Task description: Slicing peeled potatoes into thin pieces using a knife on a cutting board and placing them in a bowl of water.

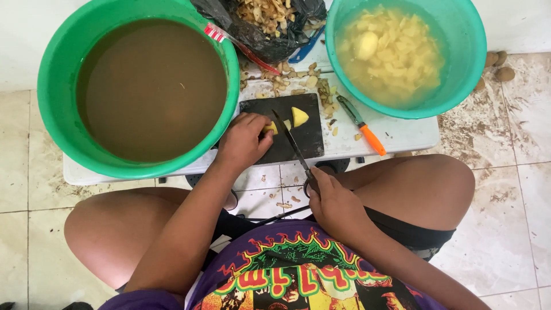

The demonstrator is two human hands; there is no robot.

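Soft, even daylight falls from above on your work, leaving only faint shadows under the green basins [57, 74] and your knees, mild glare on the pale floor tiles [516, 189], sharp focus throughout, and slight wide-angle bending at the edges.

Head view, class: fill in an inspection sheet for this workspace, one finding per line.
Surface: low white table carrying a black cutting board.
Job's things: potato piece under left hand; knife in right hand; cut wedge.
Clutter: peel scraps, orange-handled peeler, black peel bag.
Hands: both gripping.
Cables: nothing seen.
Surroundings: green basin of brown water, green basin of potato chunks, tiled floor.
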